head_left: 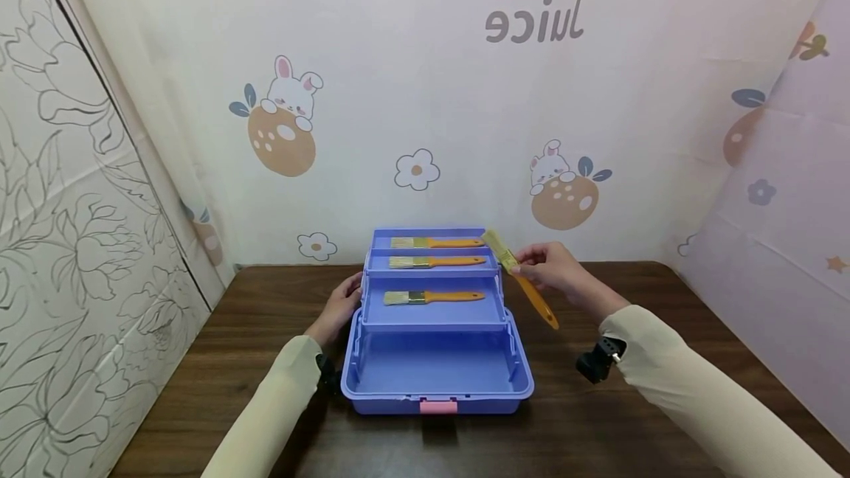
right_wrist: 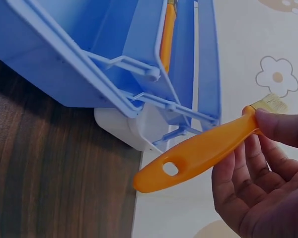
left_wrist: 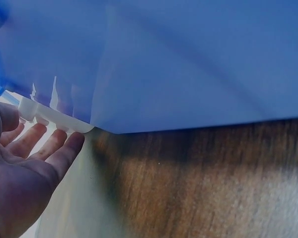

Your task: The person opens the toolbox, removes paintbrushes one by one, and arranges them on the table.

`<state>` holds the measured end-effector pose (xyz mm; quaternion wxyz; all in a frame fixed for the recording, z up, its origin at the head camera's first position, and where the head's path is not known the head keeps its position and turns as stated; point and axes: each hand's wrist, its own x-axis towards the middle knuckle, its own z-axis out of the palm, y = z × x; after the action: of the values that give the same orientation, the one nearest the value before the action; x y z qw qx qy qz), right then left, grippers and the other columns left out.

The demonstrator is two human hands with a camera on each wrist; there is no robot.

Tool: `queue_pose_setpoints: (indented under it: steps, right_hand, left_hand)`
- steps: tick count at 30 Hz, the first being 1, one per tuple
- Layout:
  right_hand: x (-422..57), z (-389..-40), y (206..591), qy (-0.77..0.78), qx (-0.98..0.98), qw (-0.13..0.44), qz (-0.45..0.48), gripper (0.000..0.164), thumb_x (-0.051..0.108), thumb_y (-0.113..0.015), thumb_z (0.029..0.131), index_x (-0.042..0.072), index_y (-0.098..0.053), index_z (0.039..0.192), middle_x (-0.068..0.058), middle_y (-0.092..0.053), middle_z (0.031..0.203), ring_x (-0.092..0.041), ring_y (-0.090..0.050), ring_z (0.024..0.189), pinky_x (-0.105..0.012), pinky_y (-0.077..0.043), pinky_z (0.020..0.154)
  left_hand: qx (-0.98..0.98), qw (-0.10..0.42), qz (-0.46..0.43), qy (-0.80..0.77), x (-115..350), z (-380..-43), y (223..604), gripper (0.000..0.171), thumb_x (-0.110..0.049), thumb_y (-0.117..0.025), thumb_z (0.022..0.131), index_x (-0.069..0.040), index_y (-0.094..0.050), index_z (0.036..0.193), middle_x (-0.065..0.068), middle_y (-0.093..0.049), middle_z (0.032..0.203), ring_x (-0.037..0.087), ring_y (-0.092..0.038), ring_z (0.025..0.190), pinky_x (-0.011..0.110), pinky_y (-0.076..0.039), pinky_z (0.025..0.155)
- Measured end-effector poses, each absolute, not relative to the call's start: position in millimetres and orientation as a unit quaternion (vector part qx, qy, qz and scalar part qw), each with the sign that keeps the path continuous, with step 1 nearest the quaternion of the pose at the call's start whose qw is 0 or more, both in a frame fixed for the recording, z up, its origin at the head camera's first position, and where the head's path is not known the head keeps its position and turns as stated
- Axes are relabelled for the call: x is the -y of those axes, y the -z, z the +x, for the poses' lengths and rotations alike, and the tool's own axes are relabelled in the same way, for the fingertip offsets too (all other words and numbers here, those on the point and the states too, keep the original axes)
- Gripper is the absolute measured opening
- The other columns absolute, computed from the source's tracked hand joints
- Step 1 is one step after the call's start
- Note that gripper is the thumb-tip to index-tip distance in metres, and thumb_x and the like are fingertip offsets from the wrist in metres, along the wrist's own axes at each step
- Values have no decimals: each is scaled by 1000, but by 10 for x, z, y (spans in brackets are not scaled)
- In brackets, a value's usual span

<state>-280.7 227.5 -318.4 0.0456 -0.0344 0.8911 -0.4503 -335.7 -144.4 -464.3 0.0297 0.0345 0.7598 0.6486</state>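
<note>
In the head view, a blue tiered toolbox [head_left: 381,406] stands unfolded on the table, its pink latch [head_left: 438,407] facing front. Its trays hold three flat paintbrushes with orange handles: a top brush [head_left: 458,243], a middle brush [head_left: 458,262] and a lower brush [head_left: 454,296], bristles to the left. My right hand [head_left: 547,268] pinches another paintbrush [right_wrist: 203,151] near its ferrule, beside the box's right edge, bristles tilted up and left. My left hand [left_wrist: 25,178] is at the box's left rear, extended fingertips against a white part [left_wrist: 69,121] behind the blue wall.
The toolbox's deep bottom compartment [head_left: 434,364] lies open at the front. Hinged arms [right_wrist: 124,62] join the trays at the side. A dark wood table [head_left: 279,308] runs back to a patterned cloth wall [head_left: 432,94], close behind the box.
</note>
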Motion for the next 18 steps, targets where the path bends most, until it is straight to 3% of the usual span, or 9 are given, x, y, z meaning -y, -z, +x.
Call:
queue_pose_setpoints:
  steps: [8,18]
  right_hand:
    - [-2335,-2827,3275,469,-881,52,-21,31,15,-64,92,-6,-58,115,-14,-58,95,-22,-56,78,-28,-54,66]
    - [-2419,-2894,3415,480,-876,48,1,32,14,-63,92,-7,-57,115,-17,-59,99,-22,-55,75,-29,-54,65]
  left_hand:
    - [-758,35,36,-651,1450,-3356,4659,45,-8,-40,102,2,-32,145,25,-37,144,38,-36,132,50,-31,107]
    - [-758,37,31,-650,1451,-3363,4641,45,-10,-40,102,1,-31,146,24,-36,146,37,-34,134,49,-31,108]
